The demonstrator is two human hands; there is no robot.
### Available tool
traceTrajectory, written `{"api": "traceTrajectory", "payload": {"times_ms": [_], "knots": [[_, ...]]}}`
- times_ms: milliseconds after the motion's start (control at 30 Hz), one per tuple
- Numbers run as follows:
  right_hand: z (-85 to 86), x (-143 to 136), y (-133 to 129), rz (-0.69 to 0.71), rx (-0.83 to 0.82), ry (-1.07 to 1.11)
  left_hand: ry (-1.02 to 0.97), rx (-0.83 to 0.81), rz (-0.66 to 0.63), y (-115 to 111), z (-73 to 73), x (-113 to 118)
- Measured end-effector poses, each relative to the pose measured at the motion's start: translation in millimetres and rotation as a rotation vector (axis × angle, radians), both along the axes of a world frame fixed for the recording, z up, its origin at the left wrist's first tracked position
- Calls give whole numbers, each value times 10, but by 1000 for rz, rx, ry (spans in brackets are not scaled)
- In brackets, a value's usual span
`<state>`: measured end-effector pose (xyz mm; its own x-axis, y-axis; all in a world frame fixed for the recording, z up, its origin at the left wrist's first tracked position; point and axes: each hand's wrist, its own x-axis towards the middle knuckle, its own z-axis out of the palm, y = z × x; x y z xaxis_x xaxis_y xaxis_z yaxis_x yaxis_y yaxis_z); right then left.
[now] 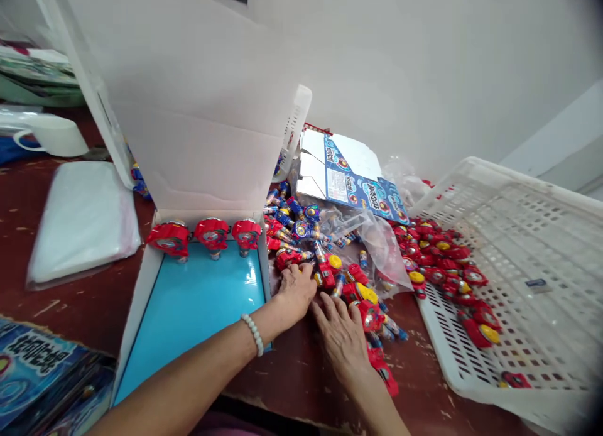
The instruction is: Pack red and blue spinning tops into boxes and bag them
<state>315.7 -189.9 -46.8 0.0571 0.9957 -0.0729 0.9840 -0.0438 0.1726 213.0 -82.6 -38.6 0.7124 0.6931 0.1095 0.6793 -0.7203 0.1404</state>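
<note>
Red toys (211,234), just three, line our box's (136,310) back; more toys (370,315) wait right of the box. There our right hand (343,342) is spread; whether our left hand (296,291) pinches one, we cannot tell.

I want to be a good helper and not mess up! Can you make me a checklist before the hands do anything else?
1. Box open: ok, its lid stands up at the back.
2. Three red toys in a row: ok, along the box's back edge.
3. Blue lining showing in front of them: ok, though the left arm covers part.
4. Left hand gripping a toy: cannot tell, its fingertips are among the pile.
5. Right hand holding nothing: cannot tell, its palm faces down.
6. Loose toys lined up neatly: not ok, they lie jumbled beside the box.
</note>
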Motion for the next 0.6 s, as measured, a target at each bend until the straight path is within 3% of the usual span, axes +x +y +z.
{"api": "traceTrajectory", "payload": {"times_ms": [133,200,267,367,433,600], "knots": [[-202,102,140,-9,87,-55,-83,-39,-8,-34,151,-41],[-188,150,214,41,112,-51,-153,-30,7,-71,269,-127],[-131,179,260,83,123,-50,-364,-46,11,-96,391,-279],[-58,211,276,132,120,-45,-868,-113,32,-94,554,-673],[-42,245,268,184,179,-42,-1044,-118,107,-76,650,-1034],[28,313,253,297,494,147,-934,167,288,-25,812,-1893]]}}
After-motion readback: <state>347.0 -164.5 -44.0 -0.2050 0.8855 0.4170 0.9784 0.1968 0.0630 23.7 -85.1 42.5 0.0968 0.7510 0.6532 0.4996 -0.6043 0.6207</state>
